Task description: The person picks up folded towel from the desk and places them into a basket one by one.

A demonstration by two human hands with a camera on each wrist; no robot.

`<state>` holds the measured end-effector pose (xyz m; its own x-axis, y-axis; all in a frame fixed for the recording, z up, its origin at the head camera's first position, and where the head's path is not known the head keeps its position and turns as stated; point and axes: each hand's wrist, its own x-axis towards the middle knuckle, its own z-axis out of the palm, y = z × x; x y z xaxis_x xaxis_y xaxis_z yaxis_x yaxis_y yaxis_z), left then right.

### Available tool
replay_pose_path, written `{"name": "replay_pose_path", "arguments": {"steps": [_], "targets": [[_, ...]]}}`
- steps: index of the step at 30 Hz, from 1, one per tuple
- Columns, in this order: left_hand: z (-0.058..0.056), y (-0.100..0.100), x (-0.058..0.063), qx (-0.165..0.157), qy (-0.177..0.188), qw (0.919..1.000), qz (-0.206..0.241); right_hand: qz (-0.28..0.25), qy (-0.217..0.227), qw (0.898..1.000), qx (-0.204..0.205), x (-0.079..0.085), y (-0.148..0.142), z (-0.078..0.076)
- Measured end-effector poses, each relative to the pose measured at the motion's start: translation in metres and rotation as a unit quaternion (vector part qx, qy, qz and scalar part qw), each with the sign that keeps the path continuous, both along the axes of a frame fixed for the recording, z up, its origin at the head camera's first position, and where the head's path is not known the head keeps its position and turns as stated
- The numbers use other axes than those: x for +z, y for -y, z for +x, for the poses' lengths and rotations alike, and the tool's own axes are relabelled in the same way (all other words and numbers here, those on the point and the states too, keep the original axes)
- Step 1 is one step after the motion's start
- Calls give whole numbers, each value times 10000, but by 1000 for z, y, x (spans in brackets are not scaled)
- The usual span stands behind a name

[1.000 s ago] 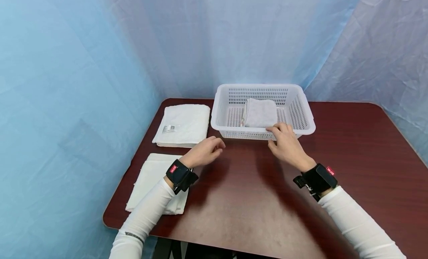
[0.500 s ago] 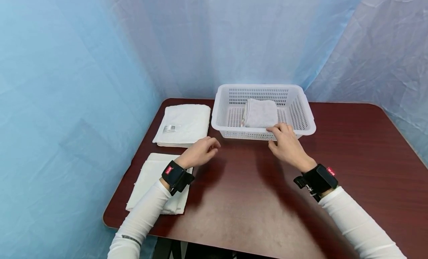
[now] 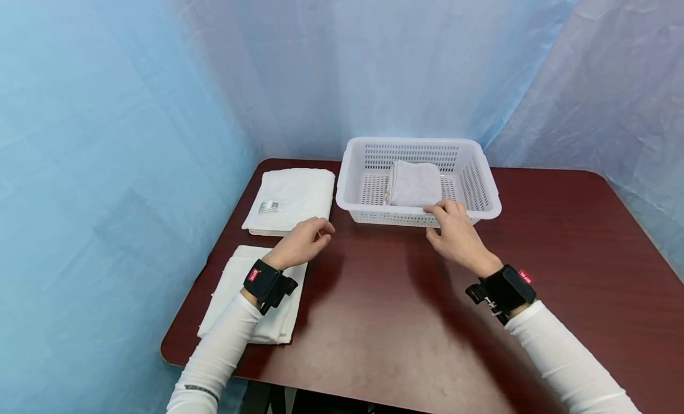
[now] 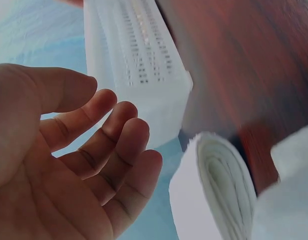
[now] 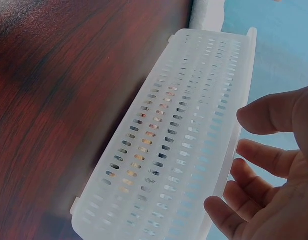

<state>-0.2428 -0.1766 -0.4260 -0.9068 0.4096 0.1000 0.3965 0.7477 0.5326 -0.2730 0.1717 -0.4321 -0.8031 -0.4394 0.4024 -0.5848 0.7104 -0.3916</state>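
Observation:
My left hand (image 3: 301, 243) hovers over the table between two folded white towels, its fingers loosely bent and holding nothing. The far white towel (image 3: 294, 194) carries a barcode label; the near white towel (image 3: 243, 301) is partly hidden under my left forearm. In the left wrist view, the left palm (image 4: 59, 185) shows bare beside a rolled towel fold (image 4: 213, 185). My right hand (image 3: 456, 233) is at the front rim of a white plastic basket (image 3: 350, 191), fingertips right at the rim, fingers relaxed. A folded grey towel (image 3: 415, 184) lies inside the basket.
The dark red-brown table (image 3: 374, 307) has rounded corners, with its left edge close to the white towels. Pale blue sheeting (image 3: 299, 75) hangs behind and to the left. Coloured patches (image 5: 144, 145) show through the basket's slots in the right wrist view.
My left hand has drawn back to the left and slightly toward me, away from the basket. The right hand stays at the basket rim; the towels and basket keep their places.

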Motion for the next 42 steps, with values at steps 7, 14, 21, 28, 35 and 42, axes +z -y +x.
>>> {"name": "replay_pose_path", "arguments": {"steps": [7, 14, 21, 28, 35, 42], "targets": [[1, 10, -3, 146, 52, 9999, -17, -9, 7, 10000, -25, 1, 0, 0], [2, 12, -5, 200, 140, 9997, -14, -4, -35, 10000, 17, 0, -1, 0], [3, 15, -5, 288, 174, 9994, -24, 24, -15, 10000, -9, 0, -1, 1], [5, 19, -6, 274, 156, 9995, 66, 38, 25, 10000, -19, 0, -2, 1], [7, 25, -8, 321, 162, 9992, 163, 46, 49, 10000, -28, -1, -3, 2], [12, 34, -12, 418, 152, 9989, 142, 45, 21, 10000, 45, -1, -2, 1]]}}
